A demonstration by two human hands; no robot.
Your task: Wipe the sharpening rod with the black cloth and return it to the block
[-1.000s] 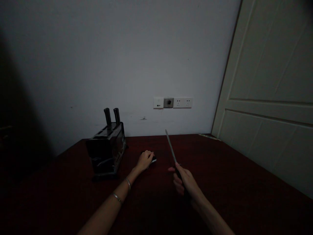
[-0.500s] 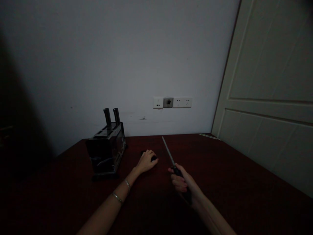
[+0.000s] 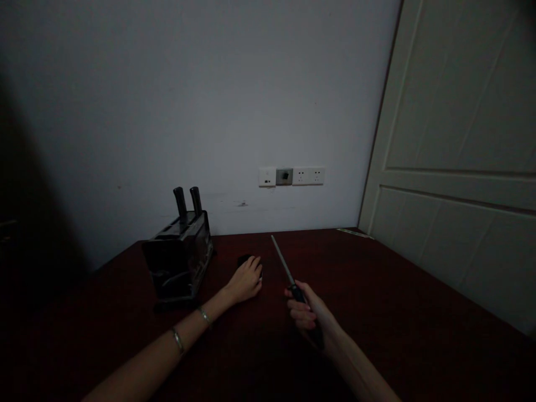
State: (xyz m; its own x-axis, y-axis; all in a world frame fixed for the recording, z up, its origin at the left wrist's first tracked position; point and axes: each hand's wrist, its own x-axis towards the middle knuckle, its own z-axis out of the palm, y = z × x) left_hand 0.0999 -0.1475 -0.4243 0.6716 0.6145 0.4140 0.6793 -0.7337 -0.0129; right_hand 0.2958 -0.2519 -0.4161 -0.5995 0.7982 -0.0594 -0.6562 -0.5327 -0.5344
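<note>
My right hand (image 3: 307, 314) is closed around the black handle of a honing steel (image 3: 282, 259). Its thin grey rod tilts up and away to the left. To the left, my left hand (image 3: 245, 281) lies with bent fingers over a small black object (image 3: 243, 259) on the table. Most of that object is under the fingers, so its kind is hidden. Farther left stands a glossy black knife block (image 3: 170, 268), two black handles (image 3: 180, 201) sticking up from its top.
The dark red table (image 3: 385, 312) reaches back to a pale wall with a row of sockets and a switch (image 3: 292, 176). A flat light strip (image 3: 355, 233) lies at its far right corner. A pale panelled door (image 3: 456, 184) borders the right side.
My left hand has shifted slightly left and nearer to me, still over the black object. My right hand keeps its grip on the honing steel. The view has turned slightly right.
</note>
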